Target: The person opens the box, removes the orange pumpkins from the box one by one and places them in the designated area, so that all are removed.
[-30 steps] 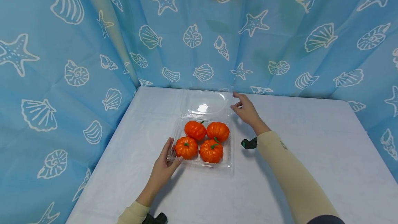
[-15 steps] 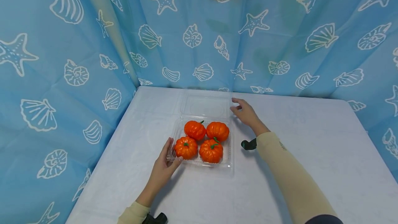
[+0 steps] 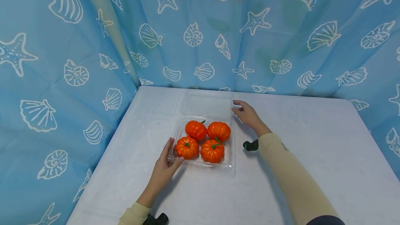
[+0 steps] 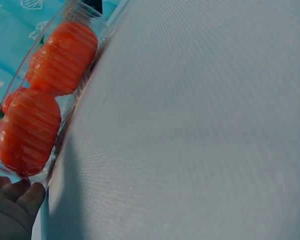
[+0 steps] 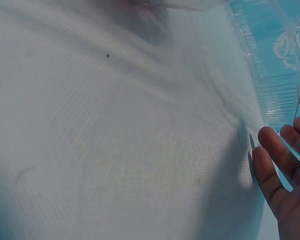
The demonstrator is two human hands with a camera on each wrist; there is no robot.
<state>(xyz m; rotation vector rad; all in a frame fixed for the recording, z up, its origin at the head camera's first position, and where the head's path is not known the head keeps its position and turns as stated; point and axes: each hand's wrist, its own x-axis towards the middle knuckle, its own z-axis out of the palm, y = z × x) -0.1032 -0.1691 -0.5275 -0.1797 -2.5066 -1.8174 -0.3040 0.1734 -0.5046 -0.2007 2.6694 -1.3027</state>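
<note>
Several small orange pumpkins (image 3: pixel 212 151) with green stems sit in a clear plastic clamshell box (image 3: pixel 227 165), filling its base in two rows. Its hinged lid (image 3: pixel 207 105) lies tipped back toward the curtain. At the front left corner my left hand (image 3: pixel 164 169) holds the box, fingers along the left wall and thumb at the front rim. The left wrist view shows those fingertips (image 4: pixel 32 197) against the end of the base. My right hand (image 3: pixel 248 114) is at the lid's right edge with loosely bent fingers; the right wrist view has its fingertips (image 5: pixel 270 140) beside the clear rim.
A white cloth-covered table (image 3: pixel 297 138) extends on both sides of the box. Blue curtains (image 3: pixel 193 16) with white shell and starfish prints enclose its back and left. Dark camera mounts (image 3: pixel 251 145) stick out at both wrists.
The lid has swung farther back and down toward the table, and my right hand has lowered slightly with it. My left hand, the base and the pumpkins stay in place.
</note>
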